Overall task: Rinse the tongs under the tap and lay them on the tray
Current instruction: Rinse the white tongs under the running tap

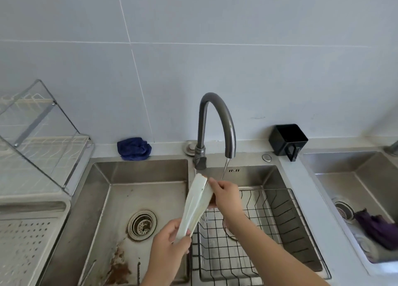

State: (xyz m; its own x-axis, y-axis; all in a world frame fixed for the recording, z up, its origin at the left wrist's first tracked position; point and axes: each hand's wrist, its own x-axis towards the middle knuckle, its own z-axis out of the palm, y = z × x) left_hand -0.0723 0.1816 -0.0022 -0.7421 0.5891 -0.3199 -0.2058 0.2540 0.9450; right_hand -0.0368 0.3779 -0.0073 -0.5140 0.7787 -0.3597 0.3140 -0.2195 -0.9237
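Note:
White tongs (pixel 195 206) slant upward over the divider between the two sink basins. My left hand (pixel 170 242) grips their lower end. My right hand (pixel 224 194) holds their upper end, fingers curled round the edge near the tips. A thin stream of water runs from the curved grey tap (pixel 217 122) down onto my right hand. The white perforated tray (pixel 23 240) lies on the counter at the far left.
A black wire basket (pixel 280 227) sits in the right basin. The left basin (pixel 120 191) has rust stains and a drain. A clear-lidded dish rack (pixel 41 139), a blue cloth (pixel 133 149), a black holder (pixel 287 140) and a second sink with a purple cloth (pixel 374 225) surround them.

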